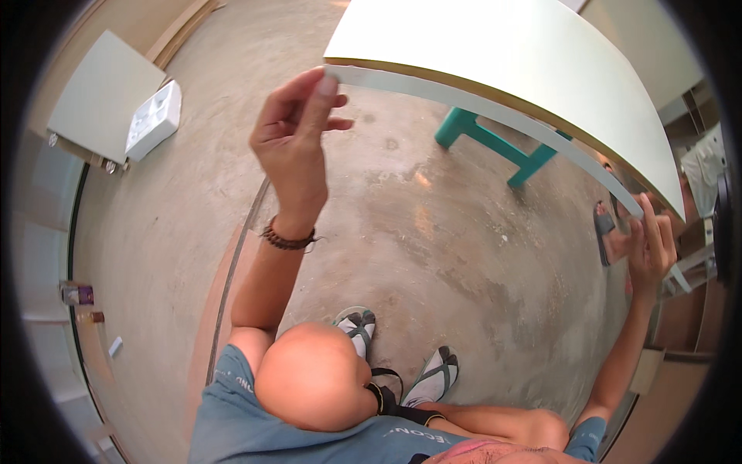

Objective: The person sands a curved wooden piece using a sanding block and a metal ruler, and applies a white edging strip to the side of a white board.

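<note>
A large white board [495, 39] lies ahead of me, with its bare brown edge [464, 81] facing my way. A thin white edging strip [471, 100] runs along that edge, with a narrow gap showing between the two toward the right. At the board's left corner, my left hand [297, 127] pinches one end of the strip between thumb and forefinger, its other fingers curled loosely. Close to the right corner, my right hand [653, 243] grips the strip with its fingers, and a tail of it [680, 278] seems to hang below the hand.
Green legs of a stand [502, 147] show under the board. Another person's sandalled foot [607, 232] is near my right hand. Off to the left are a white foam box [153, 120] and a pale panel [104, 97]. My sandalled feet [433, 375] are on the concrete floor [371, 232].
</note>
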Demonstrator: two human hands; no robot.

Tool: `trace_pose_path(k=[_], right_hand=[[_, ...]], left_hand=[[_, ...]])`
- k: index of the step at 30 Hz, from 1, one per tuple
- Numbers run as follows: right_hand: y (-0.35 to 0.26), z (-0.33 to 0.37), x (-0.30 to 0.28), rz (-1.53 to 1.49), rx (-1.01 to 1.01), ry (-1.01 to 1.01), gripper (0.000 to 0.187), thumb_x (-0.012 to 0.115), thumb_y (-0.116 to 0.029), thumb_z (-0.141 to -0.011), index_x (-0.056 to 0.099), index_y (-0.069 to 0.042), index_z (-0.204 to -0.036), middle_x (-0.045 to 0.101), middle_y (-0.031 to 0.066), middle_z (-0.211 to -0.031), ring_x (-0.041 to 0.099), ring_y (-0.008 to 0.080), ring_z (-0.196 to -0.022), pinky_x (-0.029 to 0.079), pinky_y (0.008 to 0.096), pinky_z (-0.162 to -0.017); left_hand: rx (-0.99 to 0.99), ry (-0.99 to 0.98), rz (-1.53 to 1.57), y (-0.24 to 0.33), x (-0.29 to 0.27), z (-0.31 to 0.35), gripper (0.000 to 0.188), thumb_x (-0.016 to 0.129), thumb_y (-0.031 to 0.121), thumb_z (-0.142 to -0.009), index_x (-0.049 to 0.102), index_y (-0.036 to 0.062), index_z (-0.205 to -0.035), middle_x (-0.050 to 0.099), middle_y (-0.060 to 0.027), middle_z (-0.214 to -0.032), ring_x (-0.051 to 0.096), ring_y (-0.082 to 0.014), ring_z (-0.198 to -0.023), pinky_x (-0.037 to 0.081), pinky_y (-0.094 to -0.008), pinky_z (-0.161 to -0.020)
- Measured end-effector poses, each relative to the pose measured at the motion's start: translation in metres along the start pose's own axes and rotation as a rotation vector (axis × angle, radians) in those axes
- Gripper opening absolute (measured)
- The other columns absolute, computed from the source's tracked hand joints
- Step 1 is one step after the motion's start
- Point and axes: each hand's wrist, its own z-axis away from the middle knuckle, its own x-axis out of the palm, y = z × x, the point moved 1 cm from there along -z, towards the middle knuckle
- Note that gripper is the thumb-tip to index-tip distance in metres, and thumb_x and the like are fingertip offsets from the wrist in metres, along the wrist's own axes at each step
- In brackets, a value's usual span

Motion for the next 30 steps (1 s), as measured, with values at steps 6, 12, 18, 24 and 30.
trace_pose_path(k=[6, 12, 18, 24, 30], right_hand=[[-0.008, -0.003, 0.008, -0.013, -0.032, 0.114, 0.036, 0.071, -0.003, -0.096, 0.071, -0.006, -0.131, 0.068, 0.0041, -0.091, 0.054, 0.0131, -0.067, 0.043, 0.0300, -0.055], [-0.002, 0.001, 0.013, -0.006, -0.017, 0.111, 0.035, 0.070, -0.003, -0.096, 0.071, -0.006, -0.131, 0.063, 0.0045, -0.086, 0.055, 0.0137, -0.068, 0.043, 0.0307, -0.055], [-0.005, 0.002, 0.015, -0.040, 0.013, 0.094, 0.035, 0.069, -0.002, -0.097, 0.069, -0.004, -0.132, 0.062, 0.0048, -0.087, 0.051, 0.0138, -0.068, 0.044, 0.0311, -0.059], [-0.006, 0.004, 0.017, -0.016, 0.018, 0.087, 0.035, 0.068, -0.002, -0.098, 0.069, -0.004, -0.133, 0.061, 0.0042, -0.087, 0.051, 0.0131, -0.069, 0.044, 0.0307, -0.060], [-0.002, 0.005, 0.020, 0.009, 0.034, 0.081, 0.035, 0.068, -0.003, -0.099, 0.069, -0.005, -0.134, 0.059, 0.0031, -0.086, 0.051, 0.0124, -0.069, 0.045, 0.0305, -0.061]], left_hand=[[0.049, 0.052, 0.020, -0.007, -0.001, -0.002, 0.020, 0.076, 0.012, -0.094, 0.073, 0.0003, -0.110, 0.075, -0.0094, -0.100, 0.073, -0.0127, -0.082, 0.062, -0.0253, -0.058], [0.043, 0.088, 0.029, -0.011, 0.004, -0.003, 0.019, 0.077, 0.012, -0.093, 0.075, 0.0012, -0.108, 0.075, -0.0082, -0.095, 0.073, -0.0124, -0.080, 0.061, -0.0251, -0.057], [0.052, 0.077, 0.015, -0.012, 0.000, -0.002, 0.025, 0.078, 0.013, -0.093, 0.073, -0.0006, -0.113, 0.076, -0.0100, -0.096, 0.072, -0.0139, -0.078, 0.060, -0.0263, -0.060], [0.071, 0.097, 0.018, -0.014, -0.001, -0.004, 0.023, 0.079, 0.013, -0.092, 0.075, 0.0003, -0.110, 0.076, -0.0091, -0.092, 0.072, -0.0130, -0.075, 0.059, -0.0256, -0.058], [0.090, 0.099, 0.035, -0.016, 0.001, -0.005, 0.019, 0.079, 0.011, -0.091, 0.077, 0.0014, -0.107, 0.075, -0.0086, -0.092, 0.071, -0.0121, -0.075, 0.059, -0.0245, -0.057]])
